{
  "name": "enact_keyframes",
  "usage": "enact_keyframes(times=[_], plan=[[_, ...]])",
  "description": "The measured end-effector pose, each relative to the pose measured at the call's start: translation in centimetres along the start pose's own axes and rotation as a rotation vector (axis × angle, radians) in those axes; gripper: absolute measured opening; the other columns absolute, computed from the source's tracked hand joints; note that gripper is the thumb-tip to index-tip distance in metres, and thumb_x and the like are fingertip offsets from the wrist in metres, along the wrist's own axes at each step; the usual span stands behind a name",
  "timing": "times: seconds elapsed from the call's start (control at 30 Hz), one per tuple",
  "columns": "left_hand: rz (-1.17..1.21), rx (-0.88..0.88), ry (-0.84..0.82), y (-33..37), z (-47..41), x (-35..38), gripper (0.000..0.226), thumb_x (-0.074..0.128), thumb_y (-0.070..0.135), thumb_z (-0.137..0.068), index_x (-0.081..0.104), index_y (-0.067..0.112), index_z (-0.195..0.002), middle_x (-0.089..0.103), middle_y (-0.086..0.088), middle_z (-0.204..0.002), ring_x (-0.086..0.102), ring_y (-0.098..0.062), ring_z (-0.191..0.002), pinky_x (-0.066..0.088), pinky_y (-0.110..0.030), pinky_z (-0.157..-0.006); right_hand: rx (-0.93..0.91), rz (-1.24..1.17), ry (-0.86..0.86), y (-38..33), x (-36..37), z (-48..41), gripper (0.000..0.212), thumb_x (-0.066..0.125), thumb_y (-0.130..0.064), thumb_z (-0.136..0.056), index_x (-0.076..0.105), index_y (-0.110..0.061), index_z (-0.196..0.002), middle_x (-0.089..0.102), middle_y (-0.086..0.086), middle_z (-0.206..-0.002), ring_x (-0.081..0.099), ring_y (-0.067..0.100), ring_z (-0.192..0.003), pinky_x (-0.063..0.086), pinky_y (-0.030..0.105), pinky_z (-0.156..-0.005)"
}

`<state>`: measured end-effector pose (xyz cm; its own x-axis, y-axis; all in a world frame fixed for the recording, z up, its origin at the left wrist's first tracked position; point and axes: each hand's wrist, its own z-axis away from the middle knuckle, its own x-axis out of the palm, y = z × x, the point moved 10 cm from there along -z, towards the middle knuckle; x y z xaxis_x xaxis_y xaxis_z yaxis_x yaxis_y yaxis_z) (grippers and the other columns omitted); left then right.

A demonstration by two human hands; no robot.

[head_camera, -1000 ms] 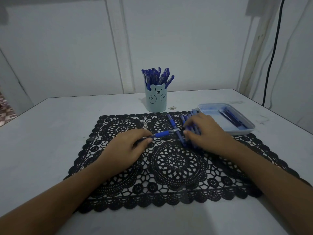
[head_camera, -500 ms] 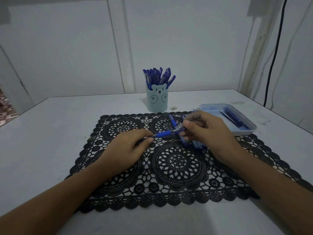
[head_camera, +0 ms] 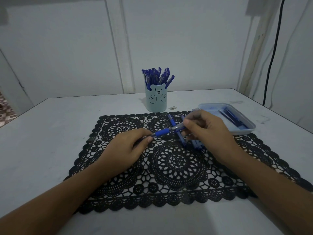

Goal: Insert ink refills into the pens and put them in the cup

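Both hands share one blue plastic pen (head_camera: pixel 166 131) just above the black lace placemat (head_camera: pixel 171 167). The left hand (head_camera: pixel 128 148) pinches its near end closed, and the right hand (head_camera: pixel 205 129) has its fingertips closed on the far end, likely to seat a refill. More pens lie beneath. The pale blue bear-faced cup (head_camera: pixel 156 99), full of pens, stands beyond on the grey table (head_camera: pixel 42 133), against white walls.

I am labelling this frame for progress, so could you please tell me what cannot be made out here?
Head view only:
- Rear of the blue-gripped clear pen: hidden in the left hand.
- Its tip, and whether a refill sits inside: covered by the right hand fingers, too small.
- Loose blue pens on the black lace mat: partly behind the right hand.
- Pen count in the pale-blue bear cup: overlapping.
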<state>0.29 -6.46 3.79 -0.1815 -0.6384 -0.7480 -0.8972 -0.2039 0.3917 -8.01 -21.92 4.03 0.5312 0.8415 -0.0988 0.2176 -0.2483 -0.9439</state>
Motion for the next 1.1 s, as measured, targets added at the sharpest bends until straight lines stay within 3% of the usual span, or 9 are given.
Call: enact_keyframes(times=[0.23, 0.37, 0.57, 0.67, 0.77, 0.9, 1.0, 1.1], plan=[[-0.075, 0.003, 0.018, -0.2, 0.0, -0.2, 0.044, 0.03, 0.049, -0.086, 0.065, 0.025, -0.1, 0.057, 0.013, -0.061, 0.053, -0.003, -0.063, 0.034, -0.014, -0.044, -0.001, -0.085, -0.035, 0.6, 1.9, 0.6, 0.015, 0.054, -0.002, -0.087, 0.064, -0.013, -0.088, 0.07, 0.0, -0.073, 0.068, 0.009, -0.068, 0.055, 0.018, -0.064], [0.034, -0.038, 0.009, -0.8, 0.0, -0.1, 0.038, 0.029, 0.053, -0.083, 0.062, 0.034, -0.087, 0.057, 0.003, -0.055, 0.048, -0.006, -0.049, 0.032, -0.018, -0.042, -0.051, -0.081, -0.038, 0.1, 2.4, 0.8, 0.018, 0.053, -0.002, -0.088, 0.064, -0.016, -0.089, 0.07, -0.001, -0.078, 0.069, 0.009, -0.072, 0.054, 0.016, -0.066], [0.053, -0.049, 0.016, -0.8, 0.0, -0.2, 0.035, 0.03, 0.053, -0.083, 0.061, 0.035, -0.083, 0.058, 0.003, -0.057, 0.048, -0.007, -0.049, 0.032, -0.019, -0.043, -0.138, 0.019, -0.048, -0.7, 2.6, 0.9, 0.019, 0.055, -0.005, -0.088, 0.065, -0.022, -0.088, 0.071, -0.002, -0.081, 0.069, 0.011, -0.076, 0.055, 0.02, -0.071], [-0.204, 0.101, 0.118, 0.8, -0.1, -1.0, 0.035, 0.039, 0.038, -0.089, 0.067, 0.019, -0.099, 0.062, 0.008, -0.078, 0.05, -0.003, -0.07, 0.04, -0.021, -0.061, -0.213, 0.15, -0.03, -1.5, 2.3, 1.2, 0.017, 0.058, -0.013, -0.086, 0.064, -0.028, -0.09, 0.071, -0.005, -0.084, 0.067, 0.009, -0.076, 0.054, 0.019, -0.073], [-0.409, 0.235, 0.203, 2.6, 0.2, -0.9, 0.035, 0.046, 0.032, -0.09, 0.064, 0.012, -0.114, 0.061, -0.001, -0.101, 0.054, -0.016, -0.09, 0.04, -0.034, -0.077, -0.313, 0.291, -0.017, -2.4, 2.5, 1.7, 0.017, 0.061, -0.018, -0.085, 0.06, -0.031, -0.095, 0.068, -0.011, -0.088, 0.065, 0.005, -0.081, 0.053, 0.02, -0.076], [-0.468, 0.316, 0.229, 4.0, 0.3, -0.8, 0.031, 0.048, 0.031, -0.09, 0.067, 0.012, -0.106, 0.063, 0.0, -0.091, 0.053, -0.018, -0.079, 0.038, -0.033, -0.067, -0.313, 0.303, -0.07, -2.5, 3.2, 1.8, 0.023, 0.063, -0.023, -0.083, 0.052, -0.038, -0.096, 0.066, -0.017, -0.09, 0.063, -0.004, -0.088, 0.052, 0.016, -0.079], [-0.418, 0.27, 0.17, 3.7, -0.4, -1.1, 0.03, 0.047, 0.029, -0.09, 0.067, 0.011, -0.103, 0.063, -0.001, -0.089, 0.056, -0.016, -0.074, 0.046, -0.033, -0.061, -0.281, 0.392, -0.101, -1.9, 2.8, 1.2, 0.023, 0.051, -0.037, -0.086, 0.056, -0.029, -0.107, 0.064, -0.017, -0.097, 0.06, -0.005, -0.092, 0.045, 0.007, -0.078], [-0.326, 0.149, 0.194, 3.1, -1.8, -2.8, 0.028, 0.048, 0.028, -0.09, 0.064, 0.009, -0.103, 0.063, 0.001, -0.088, 0.055, -0.009, -0.072, 0.048, -0.021, -0.06, -0.31, 0.792, -0.151, 0.0, 2.5, 0.2, 0.053, 0.033, -0.054, -0.092, 0.056, -0.017, -0.123, 0.058, -0.004, -0.122, 0.049, 0.01, -0.115, 0.033, 0.017, -0.097]])
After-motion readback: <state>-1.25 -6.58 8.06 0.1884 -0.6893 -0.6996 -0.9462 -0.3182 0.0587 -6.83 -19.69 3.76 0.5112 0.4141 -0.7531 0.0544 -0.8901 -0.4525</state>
